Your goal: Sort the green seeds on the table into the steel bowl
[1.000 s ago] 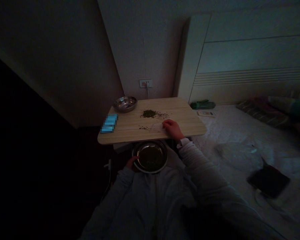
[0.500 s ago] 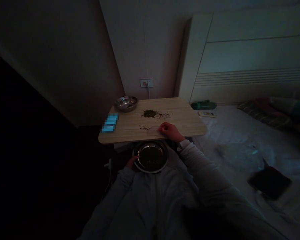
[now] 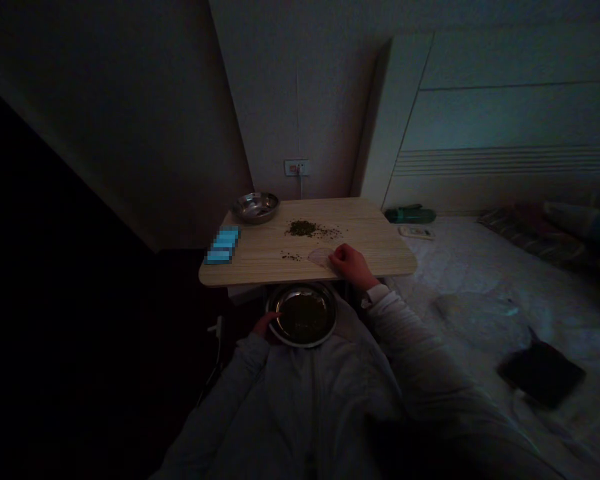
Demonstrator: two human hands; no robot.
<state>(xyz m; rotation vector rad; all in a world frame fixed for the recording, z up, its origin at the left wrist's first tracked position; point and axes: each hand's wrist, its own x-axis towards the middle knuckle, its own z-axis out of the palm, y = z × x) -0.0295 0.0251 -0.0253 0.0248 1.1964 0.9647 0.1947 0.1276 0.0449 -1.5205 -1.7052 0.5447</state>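
Note:
My left hand (image 3: 266, 325) grips the left rim of a round metal basin (image 3: 304, 343) on my lap, its thumb over the edge. Small dark greenish grains (image 3: 305, 317) lie in the basin. Over the near part of the wooden table (image 3: 250, 263), my right hand (image 3: 351, 265) is closed on a thin, clear plastic piece (image 3: 319, 257); its exact kind is hard to make out. Left of that piece lies a small scatter of grains (image 3: 291, 256). Farther back is a larger pile of grains (image 3: 303, 229), with loose ones spread to its right.
An empty-looking metal bowl (image 3: 256, 208) stands at the table's back left, near a blurred-out bright blue screen (image 3: 223, 245). On the bed to the right are a green bottle (image 3: 411, 215), a remote control (image 3: 416, 232) and a dark flat object (image 3: 541, 373). The wall has a socket (image 3: 297, 167).
My right hand has moved a little to the right across the table with the clear plastic piece, away from the small scatter of grains. My left hand stays on the basin.

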